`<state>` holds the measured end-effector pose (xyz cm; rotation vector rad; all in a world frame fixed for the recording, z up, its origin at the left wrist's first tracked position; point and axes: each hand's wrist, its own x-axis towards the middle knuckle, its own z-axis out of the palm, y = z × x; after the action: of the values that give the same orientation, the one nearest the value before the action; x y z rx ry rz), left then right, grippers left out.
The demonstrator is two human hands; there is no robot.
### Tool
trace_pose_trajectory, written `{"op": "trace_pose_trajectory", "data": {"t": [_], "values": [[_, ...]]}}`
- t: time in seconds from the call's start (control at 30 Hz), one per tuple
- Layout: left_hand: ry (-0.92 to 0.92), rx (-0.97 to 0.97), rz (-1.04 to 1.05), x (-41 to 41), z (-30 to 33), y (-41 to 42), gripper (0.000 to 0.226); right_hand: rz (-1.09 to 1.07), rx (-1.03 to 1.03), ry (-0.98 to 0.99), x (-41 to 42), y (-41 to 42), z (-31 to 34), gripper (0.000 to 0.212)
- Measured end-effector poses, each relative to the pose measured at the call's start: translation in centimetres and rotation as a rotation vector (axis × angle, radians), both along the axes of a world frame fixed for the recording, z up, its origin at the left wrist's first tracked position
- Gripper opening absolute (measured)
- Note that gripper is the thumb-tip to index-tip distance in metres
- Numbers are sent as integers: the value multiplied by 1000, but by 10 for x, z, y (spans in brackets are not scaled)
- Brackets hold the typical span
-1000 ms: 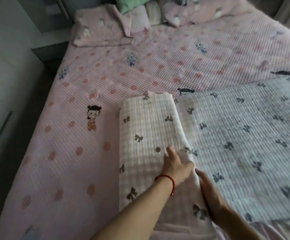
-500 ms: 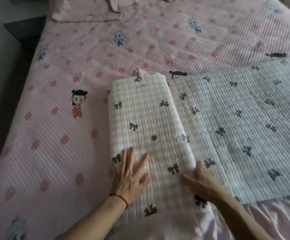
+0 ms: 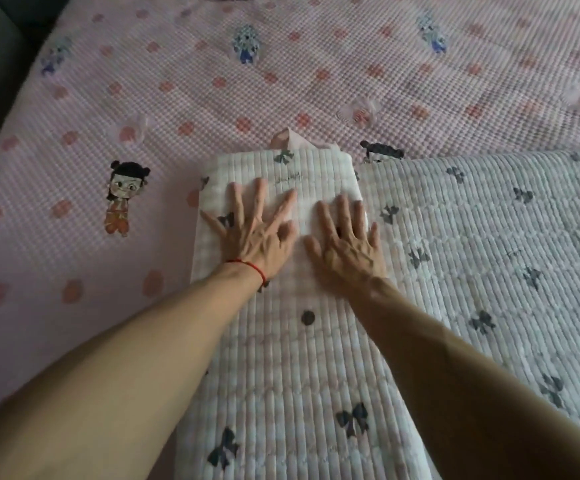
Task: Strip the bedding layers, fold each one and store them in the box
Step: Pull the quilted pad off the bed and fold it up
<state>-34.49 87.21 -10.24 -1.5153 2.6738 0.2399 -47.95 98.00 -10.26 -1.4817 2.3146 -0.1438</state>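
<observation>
Pressing flat with fingers spread and gripping nothing, the left hand [image 3: 254, 233] and right hand [image 3: 347, 244] lie side by side on the folded strip of the bow-print quilted blanket [image 3: 281, 358], likely flattening the fold; its unfolded remainder spreads rightward over the pink bedsheet [image 3: 177, 81].

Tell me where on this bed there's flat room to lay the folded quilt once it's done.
Free: the pink sheet left of the folded quilt strip, and the wide stretch beyond its far end, bearing only prints. Crowded: the strip itself, pressed by the left hand and right hand, and the unfolded quilt on the right.
</observation>
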Motion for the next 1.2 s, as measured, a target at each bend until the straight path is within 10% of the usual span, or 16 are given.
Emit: {"op": "trace_pose_trajectory", "data": {"t": [0.67, 0.93, 1.2], "values": [[23, -62, 62, -56, -51, -56, 62, -84, -8, 135, -83, -126, -36, 75], [-114, 9, -14, -35, -20, -19, 63, 27, 7, -32, -10, 17, -9, 63], [-146, 107, -282, 66, 5, 221, 68, 11, 79, -112, 66, 213, 13, 63]]}}
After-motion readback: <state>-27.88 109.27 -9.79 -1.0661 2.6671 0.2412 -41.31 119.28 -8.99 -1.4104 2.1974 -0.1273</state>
